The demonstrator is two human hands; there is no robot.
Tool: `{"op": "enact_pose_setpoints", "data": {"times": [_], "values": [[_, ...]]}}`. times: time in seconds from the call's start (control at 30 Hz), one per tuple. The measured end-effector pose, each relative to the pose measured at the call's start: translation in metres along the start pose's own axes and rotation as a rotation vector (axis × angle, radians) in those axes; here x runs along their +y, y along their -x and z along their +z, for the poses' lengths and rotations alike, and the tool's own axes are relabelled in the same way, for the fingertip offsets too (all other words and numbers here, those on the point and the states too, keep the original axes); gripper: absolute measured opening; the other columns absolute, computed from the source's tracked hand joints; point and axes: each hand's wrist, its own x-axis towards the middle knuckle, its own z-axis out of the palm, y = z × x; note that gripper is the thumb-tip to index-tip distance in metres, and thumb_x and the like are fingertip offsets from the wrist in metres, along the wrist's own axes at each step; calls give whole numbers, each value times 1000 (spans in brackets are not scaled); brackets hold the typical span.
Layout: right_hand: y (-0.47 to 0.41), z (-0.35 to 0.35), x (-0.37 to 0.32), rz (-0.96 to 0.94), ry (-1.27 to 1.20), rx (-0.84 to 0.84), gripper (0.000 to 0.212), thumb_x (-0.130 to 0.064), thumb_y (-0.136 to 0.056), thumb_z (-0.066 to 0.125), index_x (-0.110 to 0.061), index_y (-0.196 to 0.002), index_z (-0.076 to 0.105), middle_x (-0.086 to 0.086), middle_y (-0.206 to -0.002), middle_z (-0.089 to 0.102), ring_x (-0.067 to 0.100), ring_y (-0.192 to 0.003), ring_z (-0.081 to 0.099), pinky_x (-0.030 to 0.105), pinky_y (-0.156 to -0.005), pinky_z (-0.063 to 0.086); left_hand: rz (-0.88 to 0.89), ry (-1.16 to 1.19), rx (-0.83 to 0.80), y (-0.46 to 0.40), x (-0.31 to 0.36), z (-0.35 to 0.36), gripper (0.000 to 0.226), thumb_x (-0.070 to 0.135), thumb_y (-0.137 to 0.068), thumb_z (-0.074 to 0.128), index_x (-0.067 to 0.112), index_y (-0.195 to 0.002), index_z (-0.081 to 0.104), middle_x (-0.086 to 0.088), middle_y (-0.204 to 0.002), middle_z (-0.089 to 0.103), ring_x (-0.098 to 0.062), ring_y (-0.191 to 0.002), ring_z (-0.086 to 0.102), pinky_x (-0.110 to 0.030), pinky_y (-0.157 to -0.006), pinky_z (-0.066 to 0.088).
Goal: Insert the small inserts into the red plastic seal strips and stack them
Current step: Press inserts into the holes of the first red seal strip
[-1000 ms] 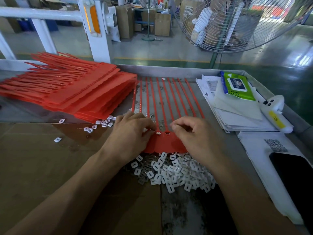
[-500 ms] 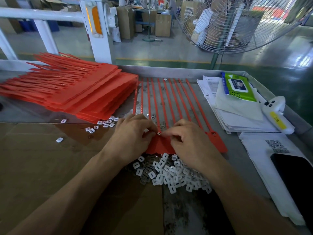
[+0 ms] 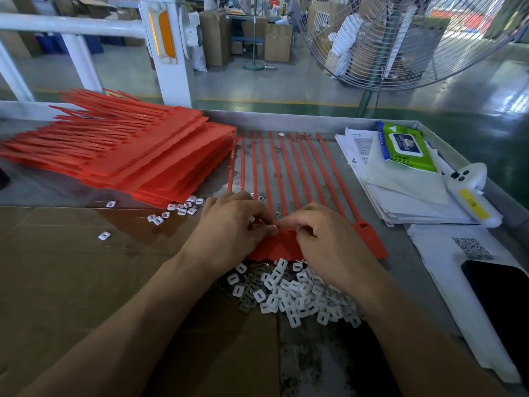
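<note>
Bright daylight, glare on the green floor, wide-angle bending at edges, slight softness throughout.

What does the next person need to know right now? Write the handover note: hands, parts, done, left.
Left hand: fingers curled on the tag end of the red seal strips, fingertips meeting the right.
Right hand: fingers curled at the same spot; whether it pinches an insert is hidden.
Pile of white inserts: just in front of the strips, between the wrists. A few loose inserts lie left.
Done: a stack of red strips at far left.
Left: the fanned row under the hands; the rightmost tag lies uncovered.
</note>
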Motion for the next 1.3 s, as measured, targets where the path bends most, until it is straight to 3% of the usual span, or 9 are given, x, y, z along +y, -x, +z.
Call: {"op": "enact_pose_setpoints", "data": {"times": [0.13, 0.27, 0.43, 0.57, 0.7, 0.87, 0.97, 1.2, 1.3], "values": [[1, 0, 0, 43, -79, 58, 35, -6, -103, 51, -27, -112, 77, -12, -117, 67, 0, -109, 60, 14, -93, 46, -7, -57, 26, -3, 5, 1, 19, 55, -89, 65, 38, -93, 71, 17, -99, 61, -9, -105, 51, -38, -103, 33], [0, 0, -1, 40, -91, 71, 35, -7, -101, 52, -29, -109, 78, -14, -114, 69, -2, -107, 61, 18, -94, 48, 29, -128, 38, -2, 10, 0, 17, 50, -94, 61, 36, -96, 69, 16, -99, 61, -9, -105, 51, -36, -99, 34], [0, -1, -1, 58, -104, 62, 35, -9, -102, 52, -29, -112, 78, -16, -116, 70, -5, -107, 62, 14, -94, 48, 121, -208, 33, -3, 12, -1, 20, 43, -98, 51, 30, -100, 67, 14, -103, 64, -11, -108, 52, -34, -99, 34], [0, -2, 0, 63, -140, 102, 24, -23, -104, 58, -32, -117, 75, -23, -113, 68, -26, -96, 53, -3, -78, 40, 127, -28, 134, -4, 11, -1, 8, 32, -95, 64, 26, -92, 67, 13, -92, 65, -11, -96, 56, -36, -93, 41], [0, -5, 0, 87, -334, 150, 20, -42, -103, 58, -35, -103, 77, -19, -91, 75, -6, -84, 67, 16, -69, 49, 185, 281, 262, -3, 16, -3, 4, 25, -93, 71, 27, -89, 69, 14, -86, 65, -10, -86, 61, -46, -81, 50], [1, -7, -1, 156, -627, 47, 28, -55, -99, 58, -37, -97, 79, -3, -84, 76, 1, -60, 59, 13, -48, 42, 306, 316, 303, -1, 20, -3, 5, 25, -97, 67, 21, -95, 70, 12, -91, 64, -12, -83, 63, -42, -73, 52], [-1, -9, 0, 176, -816, -19, 31, -52, -95, 62, -28, -96, 81, 6, -89, 76, 14, -66, 58, 19, -45, 38, 364, 225, 329, -1, 18, -4, 2, 18, -97, 68, 16, -97, 68, 10, -95, 62, -12, -86, 62, -46, -74, 52], [-4, -9, -1, 304, -1032, -93, 25, -28, -99, 67, -13, -82, 78, 7, -79, 71, 12, -58, 53, 20, -40, 34, 387, 63, 345, 0, 19, -6, 4, 19, -95, 71, 17, -99, 72, 7, -99, 65, -2, -82, 54, -37, -77, 45], [-5, -11, -3, 369, -1082, -44, 20, -19, -98, 67, -8, -82, 71, 5, -73, 68, 10, -55, 49, 19, -38, 31, 385, 48, 301, 2, 21, -8, 12, 24, -96, 69, 18, -103, 75, 7, -100, 68, -11, -88, 63, -36, -81, 44]]}}
